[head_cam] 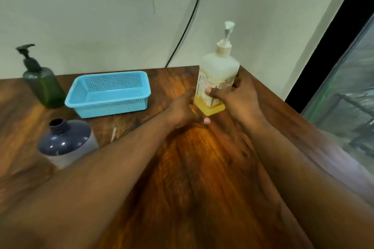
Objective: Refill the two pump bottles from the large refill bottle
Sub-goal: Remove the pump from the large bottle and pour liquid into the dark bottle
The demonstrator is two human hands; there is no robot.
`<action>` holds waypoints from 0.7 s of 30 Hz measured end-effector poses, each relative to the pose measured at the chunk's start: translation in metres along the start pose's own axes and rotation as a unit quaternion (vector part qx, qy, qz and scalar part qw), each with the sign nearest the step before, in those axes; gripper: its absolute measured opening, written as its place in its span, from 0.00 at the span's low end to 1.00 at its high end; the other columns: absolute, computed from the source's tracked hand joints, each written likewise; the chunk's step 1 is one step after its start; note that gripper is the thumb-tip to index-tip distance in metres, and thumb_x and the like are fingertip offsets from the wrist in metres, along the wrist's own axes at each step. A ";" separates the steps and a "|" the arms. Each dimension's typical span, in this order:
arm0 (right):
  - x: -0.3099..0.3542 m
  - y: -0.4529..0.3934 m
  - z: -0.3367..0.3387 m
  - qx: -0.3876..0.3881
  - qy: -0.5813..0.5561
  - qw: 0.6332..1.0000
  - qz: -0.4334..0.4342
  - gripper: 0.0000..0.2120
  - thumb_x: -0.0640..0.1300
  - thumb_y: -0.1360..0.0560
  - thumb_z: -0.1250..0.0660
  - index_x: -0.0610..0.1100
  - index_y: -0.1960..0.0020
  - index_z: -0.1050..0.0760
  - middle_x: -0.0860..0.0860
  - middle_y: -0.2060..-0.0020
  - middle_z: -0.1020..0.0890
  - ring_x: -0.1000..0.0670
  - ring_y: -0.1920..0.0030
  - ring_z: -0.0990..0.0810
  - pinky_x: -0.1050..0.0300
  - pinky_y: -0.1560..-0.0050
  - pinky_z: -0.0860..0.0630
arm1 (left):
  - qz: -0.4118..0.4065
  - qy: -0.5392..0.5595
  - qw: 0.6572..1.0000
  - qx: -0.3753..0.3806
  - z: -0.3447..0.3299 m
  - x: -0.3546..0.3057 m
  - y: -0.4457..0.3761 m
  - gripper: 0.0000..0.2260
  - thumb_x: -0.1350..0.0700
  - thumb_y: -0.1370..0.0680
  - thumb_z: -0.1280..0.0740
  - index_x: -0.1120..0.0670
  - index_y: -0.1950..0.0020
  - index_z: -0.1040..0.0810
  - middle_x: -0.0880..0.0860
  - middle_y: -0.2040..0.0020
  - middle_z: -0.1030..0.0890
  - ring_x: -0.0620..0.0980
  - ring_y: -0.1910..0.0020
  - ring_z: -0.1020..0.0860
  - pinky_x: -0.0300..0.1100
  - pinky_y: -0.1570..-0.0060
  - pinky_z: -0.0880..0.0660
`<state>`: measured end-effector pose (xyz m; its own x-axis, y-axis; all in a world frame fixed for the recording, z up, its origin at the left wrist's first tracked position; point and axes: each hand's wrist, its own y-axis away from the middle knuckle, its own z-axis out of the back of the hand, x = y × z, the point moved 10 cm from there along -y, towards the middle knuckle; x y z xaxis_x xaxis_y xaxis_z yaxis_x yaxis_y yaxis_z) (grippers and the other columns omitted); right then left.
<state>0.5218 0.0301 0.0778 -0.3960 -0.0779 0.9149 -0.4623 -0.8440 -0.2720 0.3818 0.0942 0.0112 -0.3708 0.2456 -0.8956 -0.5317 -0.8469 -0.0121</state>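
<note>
A white square pump bottle (219,70) with a little yellow liquid at its bottom stands near the table's far right corner. My right hand (238,97) grips its lower right side, thumb across the label. My left hand (182,111) rests against its lower left side at the base. A green pump bottle (43,85) with a black pump stands at the far left. The large dark refill bottle (64,141) stands uncapped at the near left, blurred.
A light blue mesh basket (109,105) sits between the green bottle and the white bottle. The wooden table (202,168) ends at the right, beside a glass pane. A black cable hangs down the wall behind.
</note>
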 end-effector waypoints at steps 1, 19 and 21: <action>0.000 0.022 -0.007 0.007 0.009 1.000 -0.008 0.36 0.52 0.40 0.19 0.49 0.37 0.31 0.56 0.45 0.20 0.54 0.46 0.20 0.50 0.49 0.19 | -0.020 0.040 0.998 -0.035 0.006 -0.003 0.025 0.40 0.55 0.34 0.19 0.47 0.27 0.34 0.40 0.40 0.23 0.45 0.38 0.24 0.36 0.46 0.24; 0.007 0.176 -0.066 0.030 -0.116 0.992 -0.045 0.14 0.36 0.21 0.38 0.52 0.41 0.26 0.62 0.46 0.21 0.62 0.46 0.22 0.52 0.39 0.24 | -0.022 0.222 0.963 -0.152 0.062 0.049 0.159 0.14 0.63 0.18 0.39 0.53 0.34 0.24 0.48 0.37 0.20 0.43 0.39 0.22 0.43 0.38 0.24; -0.002 0.168 -0.070 0.042 -0.156 0.984 -0.074 0.21 0.37 0.22 0.37 0.51 0.31 0.32 0.59 0.35 0.26 0.60 0.37 0.27 0.51 0.33 0.29 | -0.016 0.233 0.961 -0.150 0.058 0.047 0.158 0.15 0.62 0.17 0.41 0.48 0.34 0.26 0.45 0.37 0.22 0.41 0.38 0.24 0.42 0.37 0.26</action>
<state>0.3899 -0.0744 0.0094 -0.0605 -0.0979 0.9934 -0.4244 -0.8982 -0.1144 0.2362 -0.0012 -0.0069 0.0602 0.0951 -0.9936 -0.2683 -0.9573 -0.1078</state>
